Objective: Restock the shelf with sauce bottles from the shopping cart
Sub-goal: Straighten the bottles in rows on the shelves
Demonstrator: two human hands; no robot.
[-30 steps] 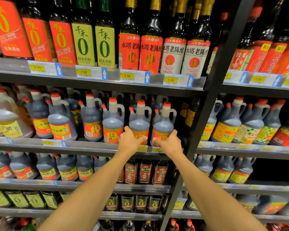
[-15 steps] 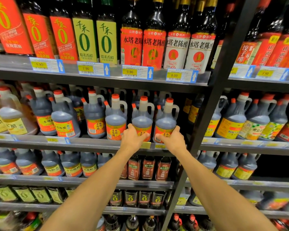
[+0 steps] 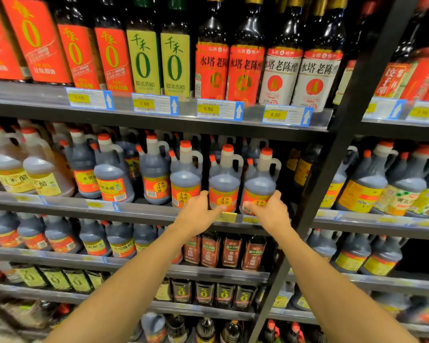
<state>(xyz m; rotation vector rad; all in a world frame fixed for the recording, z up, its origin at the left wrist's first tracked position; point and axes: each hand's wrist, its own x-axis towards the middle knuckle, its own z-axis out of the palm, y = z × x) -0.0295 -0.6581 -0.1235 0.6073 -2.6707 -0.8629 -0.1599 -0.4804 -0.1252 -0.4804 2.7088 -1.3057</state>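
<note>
Two dark sauce jugs with red caps and orange labels stand side by side at the right end of the middle shelf (image 3: 146,211). My left hand (image 3: 196,215) grips the base of the left jug (image 3: 224,178), thumb across its label. My right hand (image 3: 271,211) grips the base of the right jug (image 3: 261,180), thumb on the label and fingers round its right side. Both jugs stand upright on the shelf. The shopping cart is out of view.
More jugs of the same kind (image 3: 185,174) fill the row to the left. Tall bottles (image 3: 243,68) line the shelf above, smaller bottles (image 3: 229,251) the shelves below. A black upright post (image 3: 332,154) stands just right of my right hand. Price tags (image 3: 219,110) edge the shelves.
Both hands stay on the bases of the same two jugs. My thumbs have spread out across the labels. The view has shifted slightly.
</note>
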